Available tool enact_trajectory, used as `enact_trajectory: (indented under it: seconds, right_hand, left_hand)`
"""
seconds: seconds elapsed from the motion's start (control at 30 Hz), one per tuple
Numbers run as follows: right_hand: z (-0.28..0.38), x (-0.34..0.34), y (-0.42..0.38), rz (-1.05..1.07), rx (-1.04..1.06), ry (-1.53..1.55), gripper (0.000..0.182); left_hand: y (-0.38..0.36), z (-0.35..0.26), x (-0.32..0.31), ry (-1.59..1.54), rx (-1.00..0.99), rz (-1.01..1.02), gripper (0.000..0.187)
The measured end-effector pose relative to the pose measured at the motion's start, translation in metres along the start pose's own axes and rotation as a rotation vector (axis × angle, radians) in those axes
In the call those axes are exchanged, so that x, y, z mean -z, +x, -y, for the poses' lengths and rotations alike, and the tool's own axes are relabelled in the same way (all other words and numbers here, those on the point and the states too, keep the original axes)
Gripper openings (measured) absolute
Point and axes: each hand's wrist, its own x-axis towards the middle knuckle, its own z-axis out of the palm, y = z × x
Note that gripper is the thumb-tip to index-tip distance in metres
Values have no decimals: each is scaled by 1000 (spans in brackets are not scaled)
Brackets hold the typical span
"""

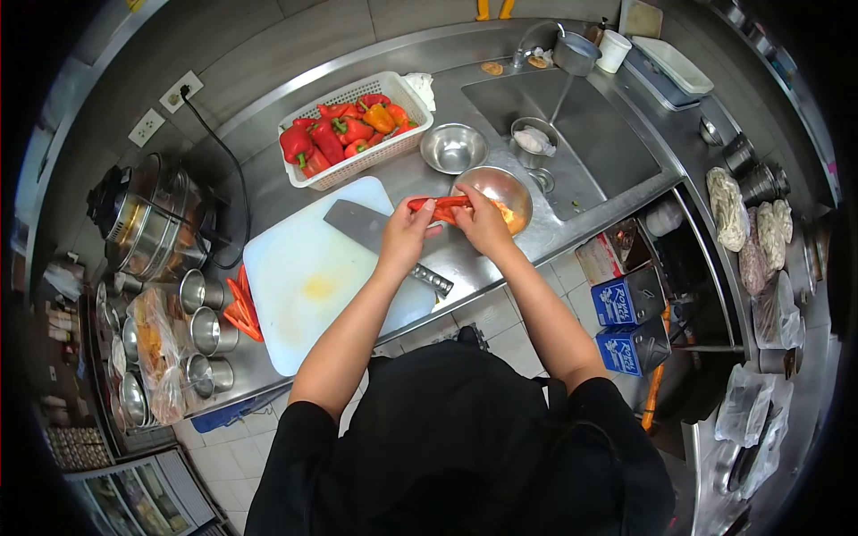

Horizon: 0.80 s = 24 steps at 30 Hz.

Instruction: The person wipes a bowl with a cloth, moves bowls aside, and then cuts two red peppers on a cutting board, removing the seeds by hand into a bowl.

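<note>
Between my two hands is a cut piece of red bell pepper (pixel 442 205). My left hand (pixel 406 234) pinches its left end. The fingers of my right hand (pixel 484 223) close round its right side, over the edge of a steel bowl (pixel 521 189) with orange and pale scraps inside. Under my left forearm a cleaver (pixel 362 221) lies across the white cutting board (pixel 304 259), its dark handle pointing toward me. Red pepper pieces (pixel 241 308) lie beside the board's left edge.
Behind the board stands a white basket (pixel 357 159) of red and orange peppers. A second steel bowl (pixel 454 148) sits next to it. Water runs into the sink (pixel 617 134), where a metal pot (pixel 534 143) stands. Steel containers (pixel 213 330) and a food processor (pixel 147 219) occupy the left.
</note>
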Motion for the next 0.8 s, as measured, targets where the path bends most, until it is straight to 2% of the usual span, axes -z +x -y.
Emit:
enact_trajectory:
  seconds: [0.07,0.1,0.13,0.2,0.27,0.33,0.37,0.4,0.47,0.5,0.57,0.6,0.67,0.7,0.73,0.8]
  right_hand:
    - [-3,10,4,74,-115,203,45]
    - [-19,4,7,-12,39,200,42]
    - [-28,6,10,-13,40,202,42]
    - [-34,12,14,120,-283,734,40]
    - [-52,14,21,75,-249,812,40]
    - [-68,19,27,80,-283,677,34]
    - [-63,20,30,-4,-136,379,31]
    - [-59,22,28,-1,-139,381,31]
    - [-41,31,21,-149,73,-161,32]
    - [-31,31,20,-149,73,-161,32]
    - [-10,28,16,-252,260,-160,37]
    - [8,30,10,-255,256,-163,37]
    - [43,32,-4,-346,533,-94,37]
    - [45,31,-8,-308,619,-71,37]
    - [33,30,-8,-310,613,-76,37]
    - [-18,26,-4,-162,204,-563,36]
  left_hand:
    - [8,2,-5,-50,-11,-9,31]
    - [11,2,-6,-46,-11,-8,31]
    - [14,3,-6,-133,18,-20,31]
    - [18,4,-5,-217,46,-33,30]
    - [22,4,-2,-298,36,-53,31]
    - [22,-3,0,-272,46,-53,32]
    - [23,-5,1,-251,56,-52,34]
    - [24,-3,1,-250,59,-55,34]
    - [28,0,1,-172,82,-51,37]
    - [29,1,-1,-172,83,-52,37]
    - [32,4,-9,-90,107,-78,40]
    - [34,7,-13,-90,109,-72,40]
    - [39,10,-21,-23,98,-25,41]
    - [41,9,-25,-24,99,-18,41]
    - [42,9,-29,-1,103,-9,40]
    - [41,9,-33,24,105,7,39]
